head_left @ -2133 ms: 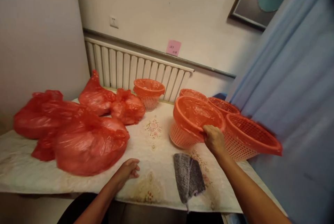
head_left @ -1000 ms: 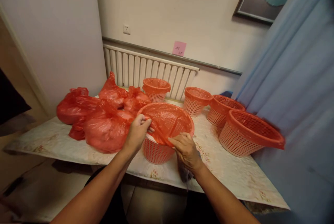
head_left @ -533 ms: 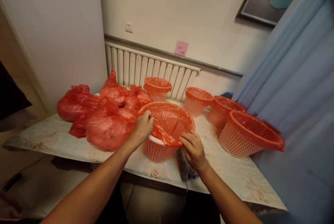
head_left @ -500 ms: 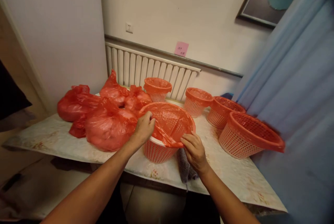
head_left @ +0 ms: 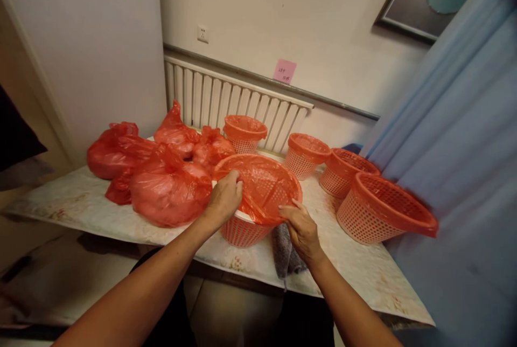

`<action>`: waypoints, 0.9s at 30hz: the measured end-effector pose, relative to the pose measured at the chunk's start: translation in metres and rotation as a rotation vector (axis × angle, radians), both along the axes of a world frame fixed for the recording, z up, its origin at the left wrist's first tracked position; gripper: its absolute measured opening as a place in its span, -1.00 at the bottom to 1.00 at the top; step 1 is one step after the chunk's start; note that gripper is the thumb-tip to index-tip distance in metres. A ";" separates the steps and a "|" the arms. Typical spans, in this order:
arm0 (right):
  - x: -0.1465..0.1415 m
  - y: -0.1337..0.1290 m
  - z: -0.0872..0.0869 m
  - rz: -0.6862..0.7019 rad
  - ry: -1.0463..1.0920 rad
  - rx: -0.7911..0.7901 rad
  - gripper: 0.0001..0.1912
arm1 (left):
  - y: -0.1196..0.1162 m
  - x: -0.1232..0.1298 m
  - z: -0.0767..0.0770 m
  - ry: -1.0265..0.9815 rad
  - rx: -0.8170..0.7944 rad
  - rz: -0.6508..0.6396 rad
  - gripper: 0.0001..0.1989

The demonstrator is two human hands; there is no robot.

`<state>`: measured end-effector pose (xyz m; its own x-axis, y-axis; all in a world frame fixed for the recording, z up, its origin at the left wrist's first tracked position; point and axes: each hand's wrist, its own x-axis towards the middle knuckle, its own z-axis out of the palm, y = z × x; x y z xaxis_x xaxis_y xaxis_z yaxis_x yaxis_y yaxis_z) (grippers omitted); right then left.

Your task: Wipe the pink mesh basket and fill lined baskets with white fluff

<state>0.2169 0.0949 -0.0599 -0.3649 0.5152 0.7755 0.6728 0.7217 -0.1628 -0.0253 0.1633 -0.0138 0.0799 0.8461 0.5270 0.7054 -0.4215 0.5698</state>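
Observation:
Right in front of me a white perforated plastic basket (head_left: 243,231) stands on the table, with a red plastic bag (head_left: 269,185) lining its inside. The bag is folded over the far rim and the right side, while a stretch of white rim shows bare at the front left. My left hand (head_left: 226,194) is closed on the bag's edge over the front left of the rim. At the right of the rim my right hand (head_left: 302,228) pinches the bag's edge between thumb and fingers. A dark grey cloth (head_left: 283,255) lies partly beneath my right hand.
Several filled red bags (head_left: 167,196) are heaped on the left of the table (head_left: 238,266). Lined baskets stand behind and to the right, the nearest a large basket (head_left: 369,215) beside a blue curtain (head_left: 456,164). A radiator (head_left: 238,99) runs along the wall.
The view has shifted slightly. Both hands stay on the bag's edge at the rim, and the bag is drawn a little differently over the front.

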 end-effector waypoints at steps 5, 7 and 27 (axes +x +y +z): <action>-0.007 0.006 0.026 -0.234 0.154 -0.194 -0.75 | -0.002 -0.002 -0.001 0.018 0.003 -0.006 -0.91; -0.004 0.019 0.041 -0.312 0.255 -0.256 -0.72 | -0.003 -0.002 -0.001 0.034 0.001 -0.001 -0.91; 0.061 0.053 0.026 -0.321 0.943 -0.872 -0.54 | 0.027 -0.065 -0.013 -0.573 -0.074 0.094 -0.95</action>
